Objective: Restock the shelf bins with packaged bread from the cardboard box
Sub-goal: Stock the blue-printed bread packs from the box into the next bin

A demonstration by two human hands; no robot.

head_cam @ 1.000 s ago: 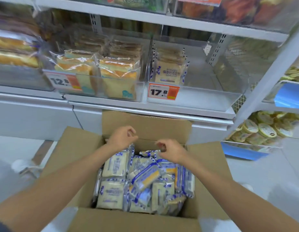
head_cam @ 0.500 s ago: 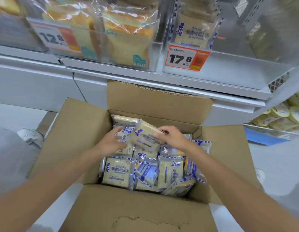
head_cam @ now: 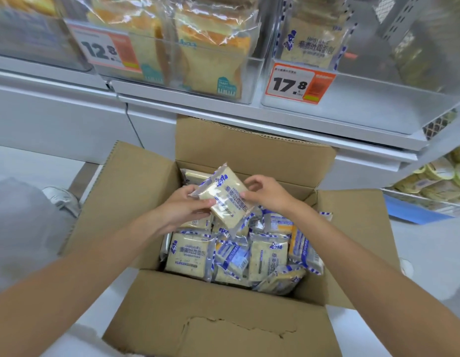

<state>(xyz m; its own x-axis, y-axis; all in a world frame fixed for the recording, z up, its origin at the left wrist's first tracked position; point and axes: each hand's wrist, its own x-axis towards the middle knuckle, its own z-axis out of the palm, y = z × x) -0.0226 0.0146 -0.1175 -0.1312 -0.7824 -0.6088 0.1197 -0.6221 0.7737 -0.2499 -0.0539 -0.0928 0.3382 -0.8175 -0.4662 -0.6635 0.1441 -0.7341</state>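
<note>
1. Far left, a white shoe (head_cam: 61, 199) sits on the floor beside the cardboard box (head_cam: 136, 191), flaps wide open.
2. Up on the shelf, the left bin (head_cam: 253, 81) is packed with tall bags of sliced loaf (head_cam: 211, 55) behind the 12.8 tag (head_cam: 105, 51). That's a different product.
3. Here's the left hand (head_cam: 182, 210), gripping the left edge of the bread packet (head_cam: 225, 199), thumb on top and fingers curled underneath.
4. The packet hangs tilted, label up, over the far half of the box, just above the loose packets (head_cam: 187, 256) jumbled inside.
5. It should handle light and soft. The film looks glossy and likely slippery, and the slice inside would squash under a hard squeeze. Best hold is on the side edges or the crimped ends, with gentle pressure across the flat faces.
6. The right hand (head_cam: 267, 194) pinches the packet's right edge between thumb and curled fingertips, so it's a two-handed hold.
7. Above right, the right bin (head_cam: 378, 99) wears the 17.8 tag (head_cam: 298, 83). Matching packets (head_cam: 314, 45) stand at its left end with bare bin floor showing beside them, so that looks like the destination.
8. Far right, round tubs (head_cam: 440, 181) fill a lower rack.
</note>
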